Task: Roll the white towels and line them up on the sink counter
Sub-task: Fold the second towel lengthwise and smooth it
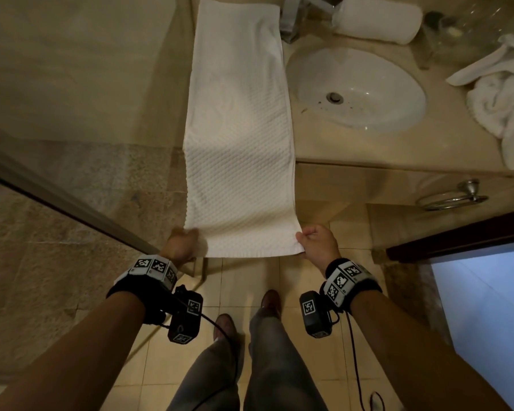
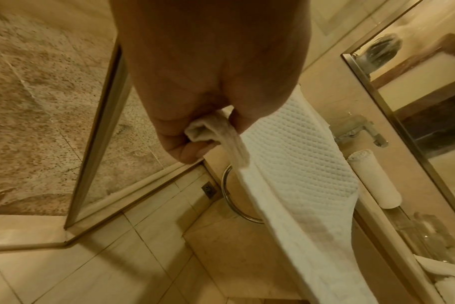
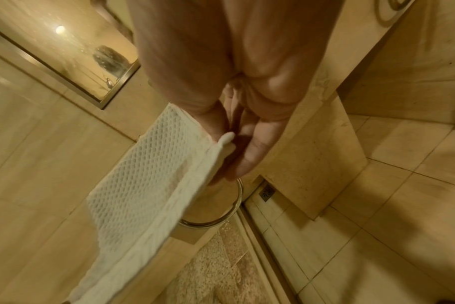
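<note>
A long white waffle-weave towel (image 1: pixel 238 129) lies flat on the left end of the sink counter (image 1: pixel 368 149), and its near half hangs out past the counter's front edge. My left hand (image 1: pixel 183 241) grips the towel's near left corner (image 2: pixel 208 131) in curled fingers. My right hand (image 1: pixel 315 241) pinches the near right corner (image 3: pixel 225 142) between thumb and fingers. The towel is held taut between both hands and the counter. A rolled white towel (image 1: pixel 377 20) lies at the back of the counter behind the basin, also seen as the rolled towel (image 2: pixel 374 179) in the left wrist view.
A white oval basin (image 1: pixel 359 87) sits right of the flat towel, with a chrome tap (image 1: pixel 303 16) behind it. Crumpled white towels (image 1: pixel 499 102) are heaped at the counter's right end. A glass shower panel (image 1: pixel 72 209) stands at my left. A chrome towel ring (image 1: pixel 451 200) hangs below the counter.
</note>
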The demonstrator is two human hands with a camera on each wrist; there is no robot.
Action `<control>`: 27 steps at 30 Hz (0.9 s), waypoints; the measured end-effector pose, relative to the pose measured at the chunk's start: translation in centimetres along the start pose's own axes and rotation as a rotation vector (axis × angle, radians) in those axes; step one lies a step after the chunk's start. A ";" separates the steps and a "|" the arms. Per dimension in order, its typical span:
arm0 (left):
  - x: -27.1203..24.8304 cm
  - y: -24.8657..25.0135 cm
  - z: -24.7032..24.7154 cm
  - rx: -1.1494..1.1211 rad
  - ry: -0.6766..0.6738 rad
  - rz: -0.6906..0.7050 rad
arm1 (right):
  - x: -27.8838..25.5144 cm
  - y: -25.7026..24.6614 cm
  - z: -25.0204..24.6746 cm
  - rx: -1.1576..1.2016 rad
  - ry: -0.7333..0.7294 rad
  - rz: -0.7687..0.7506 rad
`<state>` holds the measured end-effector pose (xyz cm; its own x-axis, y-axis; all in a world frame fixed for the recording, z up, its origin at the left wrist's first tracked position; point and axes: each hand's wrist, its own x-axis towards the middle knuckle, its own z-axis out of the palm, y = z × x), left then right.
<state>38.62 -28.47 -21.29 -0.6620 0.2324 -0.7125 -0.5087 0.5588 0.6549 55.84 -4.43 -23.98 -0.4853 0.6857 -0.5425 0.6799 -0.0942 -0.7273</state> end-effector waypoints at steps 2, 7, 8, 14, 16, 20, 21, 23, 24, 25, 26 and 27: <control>-0.1 -0.6 -0.4 0.060 0.026 0.055 | -0.8 -0.6 -0.4 -0.007 0.005 -0.048; -2.1 -0.4 -1.9 0.021 0.033 0.215 | -2.4 -2.2 -1.6 0.014 -0.136 -0.148; -2.5 -0.2 -2.1 0.002 -0.008 0.240 | -2.6 -2.5 -1.8 0.015 -0.184 -0.138; -4.2 0.9 -2.5 -0.301 -0.142 0.084 | -3.7 -3.3 -2.7 0.076 -0.283 -0.067; -4.5 0.9 -2.9 -0.384 -0.182 0.051 | -3.8 -3.3 -2.8 0.104 -0.278 -0.068; -4.4 0.9 -3.2 -0.371 -0.185 0.095 | -3.7 -3.5 -2.7 0.109 -0.235 -0.090; -4.3 1.0 -3.2 -0.360 -0.172 0.105 | -3.6 -3.5 -2.6 0.143 -0.213 -0.076; -4.0 1.0 -3.2 -0.381 -0.151 0.108 | -3.2 -3.4 -2.2 0.199 -0.174 -0.037; -3.8 1.1 -3.2 -0.405 -0.141 0.102 | -3.1 -3.4 -2.0 0.217 -0.168 -0.011; -3.7 1.1 -3.2 -0.403 -0.130 0.095 | -3.0 -3.4 -1.9 0.239 -0.177 0.012; -3.6 1.2 -3.2 -0.371 -0.118 0.092 | -3.0 -3.5 -1.8 0.272 -0.204 0.028; -3.5 1.2 -3.1 -0.324 -0.103 0.089 | -3.0 -3.5 -1.7 0.307 -0.236 0.044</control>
<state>38.59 -31.04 -17.24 -0.6610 0.3571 -0.6600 -0.6107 0.2550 0.7497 55.83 -4.89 -19.10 -0.5972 0.4945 -0.6315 0.5237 -0.3559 -0.7740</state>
